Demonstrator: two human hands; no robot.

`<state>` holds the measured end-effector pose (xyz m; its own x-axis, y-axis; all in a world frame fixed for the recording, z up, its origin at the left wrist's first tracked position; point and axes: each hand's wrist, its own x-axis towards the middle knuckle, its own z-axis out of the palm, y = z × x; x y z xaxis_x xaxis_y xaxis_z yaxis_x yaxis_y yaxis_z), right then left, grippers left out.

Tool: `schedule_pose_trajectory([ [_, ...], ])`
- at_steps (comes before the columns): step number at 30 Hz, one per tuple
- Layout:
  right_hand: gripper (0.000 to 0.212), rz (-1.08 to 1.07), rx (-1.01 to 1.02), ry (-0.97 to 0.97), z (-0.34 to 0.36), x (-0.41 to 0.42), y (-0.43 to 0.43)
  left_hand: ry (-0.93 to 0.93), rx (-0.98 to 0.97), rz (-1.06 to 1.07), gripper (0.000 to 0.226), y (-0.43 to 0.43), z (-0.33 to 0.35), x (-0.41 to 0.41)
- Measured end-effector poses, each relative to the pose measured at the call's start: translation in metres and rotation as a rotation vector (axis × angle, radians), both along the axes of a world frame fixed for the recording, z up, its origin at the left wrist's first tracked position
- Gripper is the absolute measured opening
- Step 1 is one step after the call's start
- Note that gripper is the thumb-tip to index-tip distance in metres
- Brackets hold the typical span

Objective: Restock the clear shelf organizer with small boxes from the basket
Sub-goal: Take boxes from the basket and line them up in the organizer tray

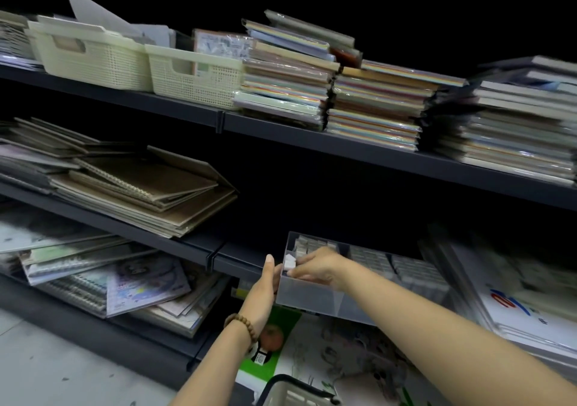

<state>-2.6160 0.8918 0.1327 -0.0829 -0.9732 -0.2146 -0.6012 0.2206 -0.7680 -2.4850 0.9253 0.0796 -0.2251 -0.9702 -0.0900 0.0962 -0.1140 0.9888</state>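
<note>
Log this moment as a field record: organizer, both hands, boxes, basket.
clear organizer: divided into compartments, partly stocked
left hand: fingers straight, flat against the organizer's left wall
right hand: reaching into the left compartment, pinching a small white box
stocked boxes: packed in rows at the back of that compartment
basket: at the bottom edge of view, contents hidden
</note>
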Motion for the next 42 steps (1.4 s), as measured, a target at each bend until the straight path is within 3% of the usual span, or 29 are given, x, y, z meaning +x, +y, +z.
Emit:
schedule_pose_trajectory([
  [3,0.037,0.062,0.144,-0.059,0.008,-0.003,0.001,-0.012,-0.002,-0.008,0.065,-0.001,0.0,-0.001],
  [7,0.048,0.104,0.324,-0.106,0.011,-0.001,-0.002,-0.017,0.014,-0.018,0.066,0.0,0.001,0.002],
  [12,0.037,0.136,0.413,-0.146,0.01,0.0,-0.007,-0.007,0.003,-0.036,0.056,0.002,0.001,0.002],
  [16,0.015,0.052,0.271,-0.173,0.002,-0.004,-0.01,-0.002,0.004,-0.061,0.06,0.004,0.001,0.004],
  [19,0.034,0.055,0.168,-0.071,0.0,-0.006,-0.008,-0.02,-0.016,-0.047,0.051,0.007,0.003,0.003],
  [21,0.046,0.058,0.215,0.04,0.004,-0.002,-0.005,-0.027,-0.012,-0.045,0.061,0.006,0.002,0.004],
  [24,0.045,0.062,0.26,0.019,0.007,0.002,-0.005,-0.049,0.006,-0.038,0.072,0.008,0.001,0.004],
  [28,0.045,0.014,0.108,0.039,0.0,0.003,-0.002,-0.054,-0.005,-0.035,0.088,0.009,0.002,0.004],
  [33,0.048,0.069,0.0,0.136,0.002,0.0,0.01,-0.073,-0.004,-0.042,0.089,0.012,0.003,0.007],
  [38,0.038,0.154,-0.176,-0.029,0.014,-0.019,0.041,-0.338,-0.143,-0.09,0.079,0.028,-0.003,0.023],
  [42,0.03,0.167,-0.315,-0.134,0.015,-0.049,0.084,-0.557,-0.186,-0.18,0.058,0.039,-0.013,0.041],
])
